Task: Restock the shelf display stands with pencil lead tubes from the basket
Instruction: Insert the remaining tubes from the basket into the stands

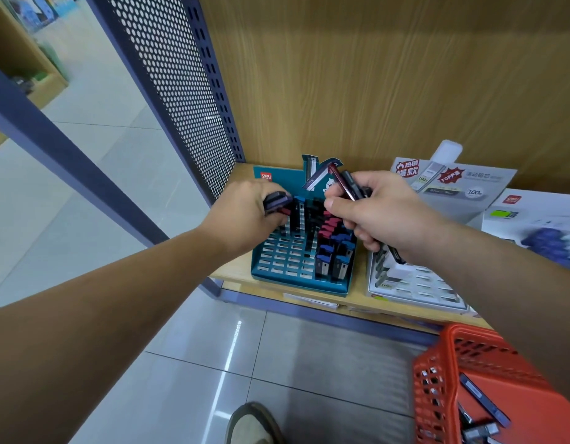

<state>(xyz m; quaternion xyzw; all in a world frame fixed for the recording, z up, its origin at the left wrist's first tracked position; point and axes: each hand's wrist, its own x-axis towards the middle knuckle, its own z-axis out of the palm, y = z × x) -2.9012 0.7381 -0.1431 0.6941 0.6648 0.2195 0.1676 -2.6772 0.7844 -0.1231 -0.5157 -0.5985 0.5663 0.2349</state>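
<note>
Pencil lead tubes are stood in the right and far slots of a teal display stand, which is set at the left end of the wooden shelf. More tubes are seen lying in the red basket, near right, below the shelf. A white display stand is placed just right of the teal one. Several tubes are clasped in the curled right hand above the teal stand's far right; a few are gripped in the left hand over its far left slots.
</note>
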